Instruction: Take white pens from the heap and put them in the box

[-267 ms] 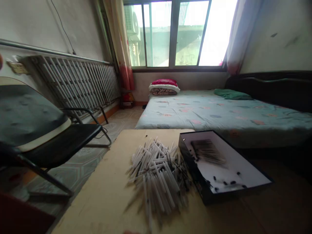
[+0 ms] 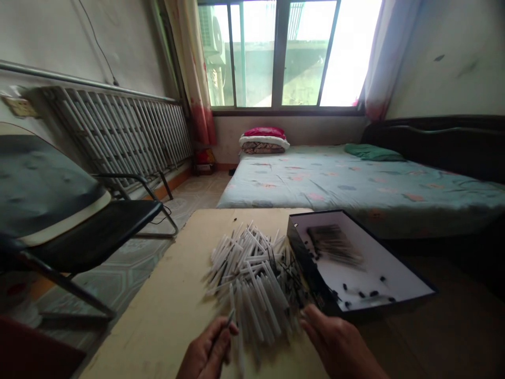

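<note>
My left hand (image 2: 211, 347) is closed in a pinch around a thin pen-like stick (image 2: 230, 318), its narrow tip pointing up. My right hand (image 2: 335, 337) is over the pile's lower right side, thumb and fingers pressed together; anything in them is hidden. Between and beyond the hands lies a heap of white plastic pen tubes (image 2: 260, 300), with thin dark sticks (image 2: 290, 273) mixed in on the right. A shallow black box (image 2: 402, 273) with a white inside stands right of the heap. It holds a bundle of dark, slim sticks (image 2: 335, 245) and several small black caps (image 2: 374, 293).
The pale yellow tabletop (image 2: 165, 305) carries the heap and box, with a small dark bit (image 2: 235, 219) near its far edge. A black chair (image 2: 118, 226) is at the left. Behind the table is a bed (image 2: 300, 179), and a window (image 2: 276, 58) lies beyond.
Both hands have come up into view from the bottom edge, the left one with a thin pen-like stick. The view has shifted slightly; the heap and box look unchanged.
</note>
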Demonstrator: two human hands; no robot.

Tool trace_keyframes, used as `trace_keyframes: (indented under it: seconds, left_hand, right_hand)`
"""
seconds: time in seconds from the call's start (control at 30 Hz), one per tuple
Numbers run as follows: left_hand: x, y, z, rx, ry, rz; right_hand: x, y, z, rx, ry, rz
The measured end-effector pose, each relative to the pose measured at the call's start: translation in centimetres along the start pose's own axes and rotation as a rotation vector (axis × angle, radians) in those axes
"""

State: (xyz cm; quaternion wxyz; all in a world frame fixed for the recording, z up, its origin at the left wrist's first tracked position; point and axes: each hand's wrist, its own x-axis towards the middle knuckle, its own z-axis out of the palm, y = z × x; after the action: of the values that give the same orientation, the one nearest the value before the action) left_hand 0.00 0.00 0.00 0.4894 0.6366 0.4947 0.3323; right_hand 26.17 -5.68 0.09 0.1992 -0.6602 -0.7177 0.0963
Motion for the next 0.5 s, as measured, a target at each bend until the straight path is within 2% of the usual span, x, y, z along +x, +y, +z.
trace_keyframes:
  seconds: [0.1, 0.17, 0.23, 0.3, 0.37, 0.4, 0.5]
  left_hand:
    - [1.3, -0.7, 1.6, -0.123, 0.050, 0.003]
    - [2.0, -1.4, 2.5, -0.246, 0.103, -0.071]
    - [2.5, -1.9, 3.2, -0.458, 0.137, -0.189]
    - [2.8, -2.2, 3.5, -0.699, 0.166, -0.269]
    - [2.9, -2.4, 3.6, -0.872, 0.200, -0.303]
    - [2.9, -2.5, 3.5, -0.918, 0.216, -0.316]
    - [2.7, -2.9, 3.4, -0.962, 0.262, -0.354]
  right_hand:
    - [3.0, -1.2, 1.2, -0.140, -0.001, 0.113]
    - [5.0, -1.5, 1.7, -0.226, 0.036, 0.208]
    - [6.4, -1.5, 1.8, -0.297, 0.131, 0.298]
    - [7.0, -1.5, 1.8, -0.274, 0.247, 0.289]
    - [6.6, -1.8, 2.0, -0.099, 0.305, 0.194]
    - [6.2, -2.0, 2.4, 0.047, 0.279, 0.148]
    - [4.1, -3.2, 4.6, 0.568, 0.013, 0.142]
